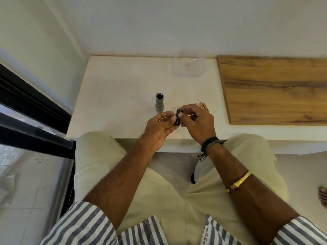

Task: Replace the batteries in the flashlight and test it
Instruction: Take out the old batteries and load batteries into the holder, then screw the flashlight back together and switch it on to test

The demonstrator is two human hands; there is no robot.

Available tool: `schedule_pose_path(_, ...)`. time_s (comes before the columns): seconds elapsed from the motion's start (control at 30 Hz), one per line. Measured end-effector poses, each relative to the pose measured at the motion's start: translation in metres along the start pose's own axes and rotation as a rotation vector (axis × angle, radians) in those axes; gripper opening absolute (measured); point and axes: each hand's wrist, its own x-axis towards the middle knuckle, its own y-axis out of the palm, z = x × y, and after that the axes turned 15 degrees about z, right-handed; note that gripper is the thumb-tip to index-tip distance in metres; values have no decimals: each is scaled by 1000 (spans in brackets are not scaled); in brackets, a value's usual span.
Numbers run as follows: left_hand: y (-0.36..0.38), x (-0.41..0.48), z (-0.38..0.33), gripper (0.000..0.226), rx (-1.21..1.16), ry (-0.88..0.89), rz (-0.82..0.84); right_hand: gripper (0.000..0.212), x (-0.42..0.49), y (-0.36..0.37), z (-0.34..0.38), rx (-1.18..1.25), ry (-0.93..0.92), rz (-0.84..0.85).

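A grey flashlight body (159, 102) stands upright on the white table (123, 96), its open dark end facing up. Just in front of it, my left hand (160, 128) grips a small black battery holder (177, 118) between thumb and fingers. My right hand (196, 121) pinches the holder's top end, fingertips closed on it. Behind my right hand, two or three tan batteries (201, 105) lie on the table, partly hidden by my fingers.
A clear plastic container (189, 65) sits at the table's far edge by the wall. A wooden board (274, 89) covers the surface to the right. My knees are under the table's front edge. A dark window frame (31, 110) runs along the left.
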Motion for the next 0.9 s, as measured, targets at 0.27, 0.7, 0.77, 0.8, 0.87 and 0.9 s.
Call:
schedule_pose_path(0.27, 4, 3, -2, 21, 218, 144, -116, 15, 6, -3, -4, 282, 61, -54)
schedule_pose_path(0.7, -18, 31, -24, 53, 1067, 312, -443, 20, 10, -2, -8, 635, 145, 10)
schedule_pose_path(0.77, -21, 30, -24, 45, 1074, 304, -427, 24, 11, -1, -9, 640, 141, -15)
schedule_pose_path(0.8, -22, 29, -24, 43, 1074, 303, -425, 26, 11, -2, -9, 642, 142, -31)
schedule_pose_path(0.87, -24, 27, -24, 40, 1064, 313, -421, 31, 11, -1, -11, 650, 152, -62)
schedule_pose_path(0.9, -24, 26, -23, 38, 1055, 324, -418, 33, 11, -1, -11, 652, 160, -77)
